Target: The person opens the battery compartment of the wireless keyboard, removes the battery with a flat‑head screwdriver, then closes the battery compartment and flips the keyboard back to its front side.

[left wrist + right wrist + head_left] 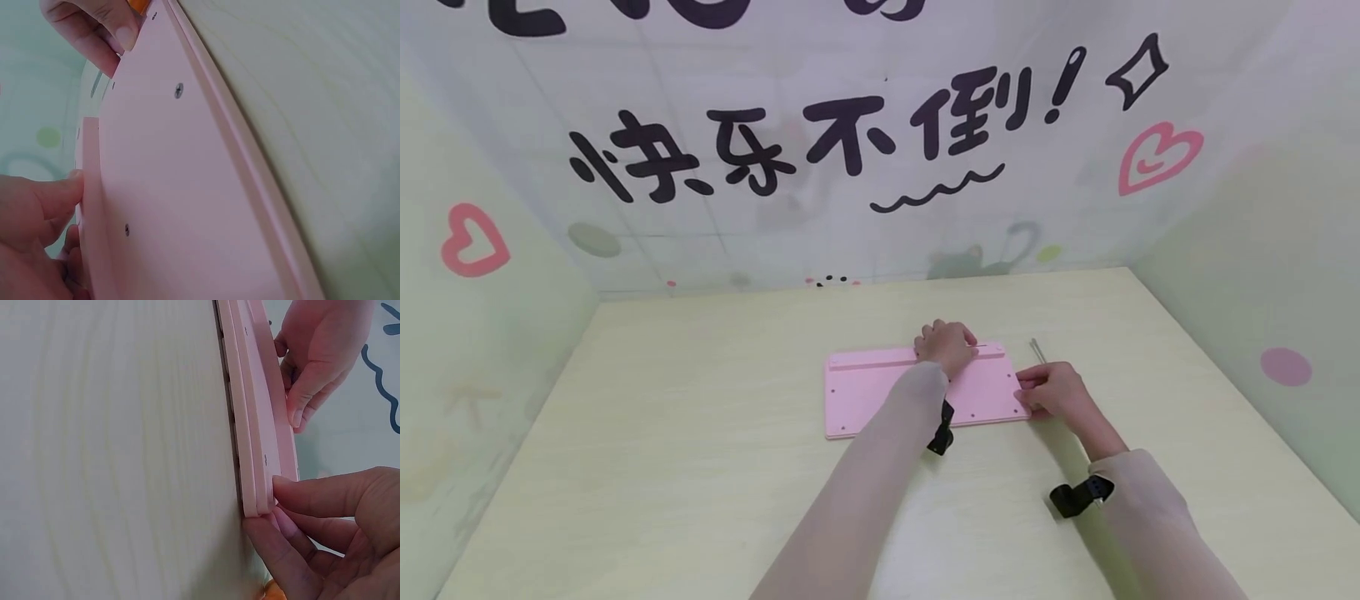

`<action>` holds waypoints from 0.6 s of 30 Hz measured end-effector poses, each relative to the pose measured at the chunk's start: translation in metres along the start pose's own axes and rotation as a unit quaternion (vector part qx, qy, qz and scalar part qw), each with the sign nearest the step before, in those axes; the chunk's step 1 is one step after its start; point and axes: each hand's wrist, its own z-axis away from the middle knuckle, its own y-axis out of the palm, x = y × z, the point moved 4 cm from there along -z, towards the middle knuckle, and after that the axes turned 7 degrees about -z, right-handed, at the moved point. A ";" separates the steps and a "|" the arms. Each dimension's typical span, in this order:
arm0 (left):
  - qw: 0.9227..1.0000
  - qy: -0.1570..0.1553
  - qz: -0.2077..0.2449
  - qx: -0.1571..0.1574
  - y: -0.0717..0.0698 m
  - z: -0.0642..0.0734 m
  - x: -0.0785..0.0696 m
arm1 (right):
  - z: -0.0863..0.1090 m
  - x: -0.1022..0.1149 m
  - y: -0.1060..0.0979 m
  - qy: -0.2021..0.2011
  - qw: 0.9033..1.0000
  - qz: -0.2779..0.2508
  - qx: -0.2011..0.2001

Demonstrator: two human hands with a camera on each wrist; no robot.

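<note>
A pink keyboard lies face down on the table, its back with small dark screws turned up. My left hand grips the raised ridge along its far edge, thumb on the near side and fingers behind. At the right end, my right hand pinches the keyboard's edge, thumb above and fingers underneath. Gaps between the keys show along the underside in the right wrist view. Beyond the right hand a thin metal shaft sticks out. Something orange shows partly behind that hand; its kind is hidden.
The pale wooden table reaches to a back wall with dark lettering. Side walls stand to the left and right. Black wrist cameras sit on both sleeves.
</note>
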 end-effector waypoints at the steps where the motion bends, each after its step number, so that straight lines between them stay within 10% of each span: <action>1: 1.000 0.002 0.000 0.000 0.001 -0.001 0.000 | 0.000 0.000 0.000 0.001 1.000 0.000 0.000; 18: 0.999 0.022 -0.033 0.030 -0.004 0.005 -0.005 | 0.001 0.002 -0.001 0.001 1.000 -0.007 0.003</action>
